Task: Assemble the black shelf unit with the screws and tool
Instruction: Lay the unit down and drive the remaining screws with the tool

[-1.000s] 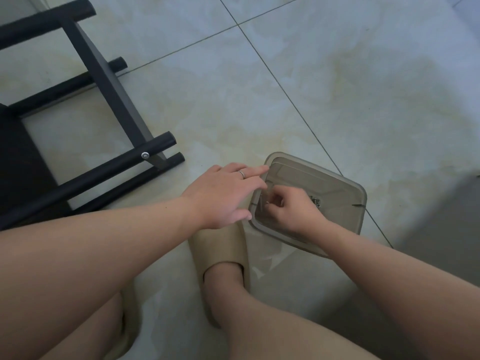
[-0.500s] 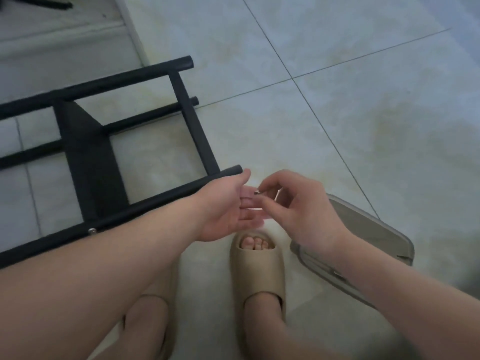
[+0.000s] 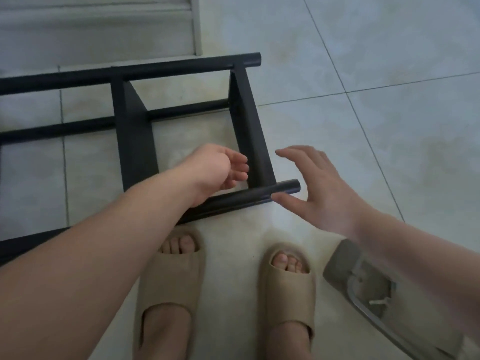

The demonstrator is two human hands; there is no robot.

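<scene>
The black shelf frame (image 3: 249,131) lies on its side on the pale tiled floor, its near tube (image 3: 249,200) ending just left of my right hand. My left hand (image 3: 218,170) hovers over that tube beside the flat upright panel. Its fingers curl in over the palm around a small screw, which they hide. My right hand (image 3: 319,193) is spread and holds nothing, with the thumb tip at the tube's open end. A translucent grey parts tray (image 3: 363,284) lies at lower right, partly under my right forearm, with a small metal piece (image 3: 380,302) in it.
My feet in beige slippers (image 3: 168,276) (image 3: 288,287) stand right in front of the frame. A white door frame or baseboard (image 3: 104,29) runs along the top left. Bare tiles stretch to the right and far right.
My right hand picked a small screw from the tray and brought it to my left hand. It has since opened and moved to the tube's end. The view has swung left over the frame.
</scene>
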